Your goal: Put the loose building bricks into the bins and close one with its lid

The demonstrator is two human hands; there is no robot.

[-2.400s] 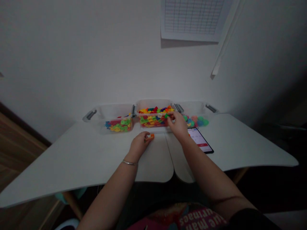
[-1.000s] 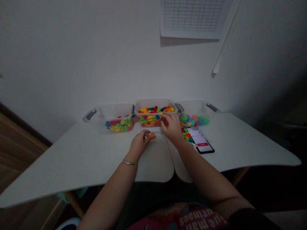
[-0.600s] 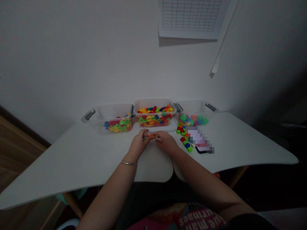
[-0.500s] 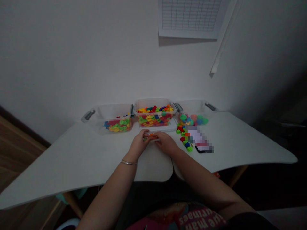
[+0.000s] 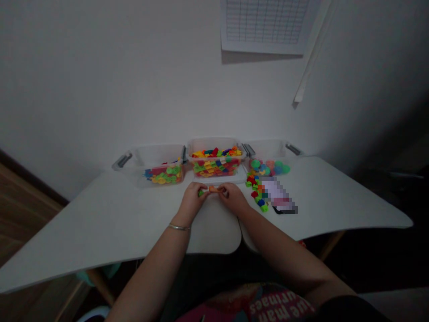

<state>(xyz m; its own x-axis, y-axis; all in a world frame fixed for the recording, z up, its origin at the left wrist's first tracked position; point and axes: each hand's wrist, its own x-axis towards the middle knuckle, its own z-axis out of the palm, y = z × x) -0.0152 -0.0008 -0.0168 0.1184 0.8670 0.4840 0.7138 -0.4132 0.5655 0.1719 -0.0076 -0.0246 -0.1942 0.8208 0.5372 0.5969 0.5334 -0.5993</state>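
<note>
Over the white table, in front of the middle bin, my two hands are close together. My left hand has its fingers closed around a small green block. An orange block shows between the hands, and my right hand pinches its right end. Whether the green and orange blocks are joined is too small to tell. To the right of my right hand lies a row of coloured blocks.
Three clear bins stand along the wall: the left bin, the middle bin and the right bin, each with coloured pieces. A phone, partly pixelated, lies beside the loose blocks.
My hands have drawn slightly apart. The orange block between them and the green block at my left fingers now show more plainly.
</note>
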